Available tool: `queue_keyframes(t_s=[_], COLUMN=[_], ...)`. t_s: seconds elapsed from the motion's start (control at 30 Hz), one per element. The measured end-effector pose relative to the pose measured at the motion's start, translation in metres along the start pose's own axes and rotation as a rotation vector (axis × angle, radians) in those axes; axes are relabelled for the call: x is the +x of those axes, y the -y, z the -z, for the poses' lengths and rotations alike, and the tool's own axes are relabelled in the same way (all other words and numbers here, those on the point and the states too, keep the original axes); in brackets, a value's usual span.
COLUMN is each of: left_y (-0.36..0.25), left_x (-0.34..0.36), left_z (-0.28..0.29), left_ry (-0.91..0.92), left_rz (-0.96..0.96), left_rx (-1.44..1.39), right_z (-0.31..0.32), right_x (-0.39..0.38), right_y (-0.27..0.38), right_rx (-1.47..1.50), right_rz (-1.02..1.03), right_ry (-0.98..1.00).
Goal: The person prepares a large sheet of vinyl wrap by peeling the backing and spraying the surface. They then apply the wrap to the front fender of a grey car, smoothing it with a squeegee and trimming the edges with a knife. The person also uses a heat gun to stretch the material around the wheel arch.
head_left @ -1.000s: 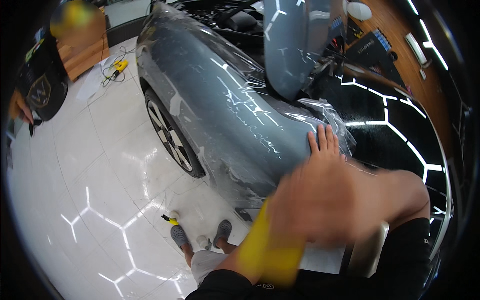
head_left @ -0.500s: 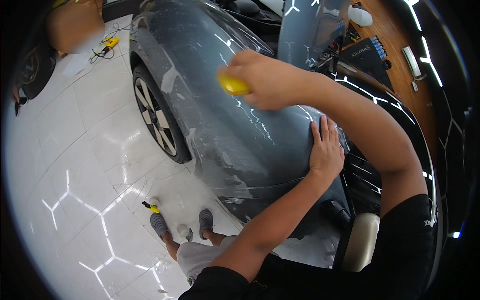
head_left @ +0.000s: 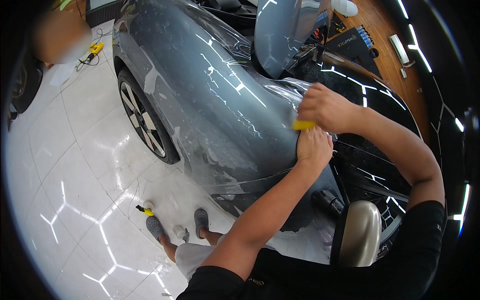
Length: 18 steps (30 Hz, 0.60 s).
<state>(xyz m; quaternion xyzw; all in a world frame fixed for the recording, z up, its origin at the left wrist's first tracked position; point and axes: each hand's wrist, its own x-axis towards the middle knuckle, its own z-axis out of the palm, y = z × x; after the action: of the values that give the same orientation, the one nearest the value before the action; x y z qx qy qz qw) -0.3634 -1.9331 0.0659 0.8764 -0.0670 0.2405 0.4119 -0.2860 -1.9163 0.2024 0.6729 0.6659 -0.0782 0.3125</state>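
Note:
A yellow squeegee (head_left: 303,124) is in my right hand (head_left: 327,109), whose fingers are wrapped round it. It meets the grey car fender (head_left: 215,115) at the panel's right edge, close beside my left hand (head_left: 315,148). That hand rests flat on the same edge below the squeegee, its fingertips partly hidden by the squeegee and my right hand. Clear, wet-looking film (head_left: 225,162) covers the fender, with pale patches and wavy streaks in it.
The car's wheel (head_left: 142,120) is left of the fender; a gold side mirror (head_left: 361,234) stands near my right arm. A spray bottle (head_left: 181,232) and a yellow-black tool (head_left: 145,210) are near my feet. Another person (head_left: 61,36) is at the upper left.
My right hand has carried the squeegee from the middle of the fender to the right edge, up against my left hand. My left hand stays on that edge. The view has shifted slightly.

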Motion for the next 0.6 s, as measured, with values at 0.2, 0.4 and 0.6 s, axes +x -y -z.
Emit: queue_keyframes(t_s=[0.2, 0.4, 0.6], left_y=[-0.007, 0.004, -0.017], left_x=[-0.006, 0.010, -0.010], left_z=[0.002, -0.028, -0.003], left_ry=[0.004, -0.276, 0.081], left_rz=[-0.099, 0.058, -0.072], left_rx=[-0.060, -0.046, 0.158], right_z=[0.007, 0.000, 0.008], right_x=[0.124, 0.023, 0.155], right_y=[0.012, 0.069, 0.023], right_rx=[-0.051, -0.242, -0.185], right_rz=[-0.122, -0.061, -0.247], right_ry=[-0.042, 0.035, -0.143])
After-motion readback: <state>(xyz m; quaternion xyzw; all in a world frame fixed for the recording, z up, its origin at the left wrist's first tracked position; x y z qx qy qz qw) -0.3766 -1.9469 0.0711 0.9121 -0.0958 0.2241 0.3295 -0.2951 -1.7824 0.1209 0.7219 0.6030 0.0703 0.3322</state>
